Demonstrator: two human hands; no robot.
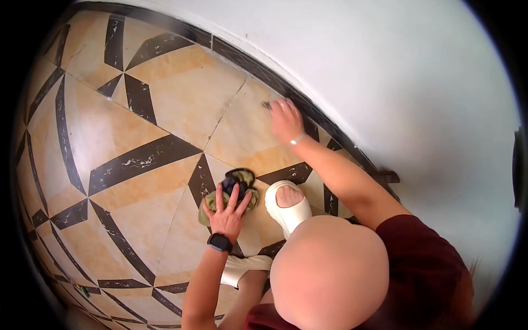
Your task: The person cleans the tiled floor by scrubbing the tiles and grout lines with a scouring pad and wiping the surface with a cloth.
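Left hand (224,220) spreads over the olive-and-navy bundle (228,183), near; far right, we can't tell if the right hand (287,120), nearer, pinches the dark scrap (266,104) just left of it.

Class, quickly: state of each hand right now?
Left hand: open, spread on the olive fabric.
Right hand: partly curled; whether it grips the small dark thing cannot be told.

Place: likely home interior | patterned tile floor (184,82) | dark baseboard (242,56) | white wall (385,66) | cream slide sandal (293,216)
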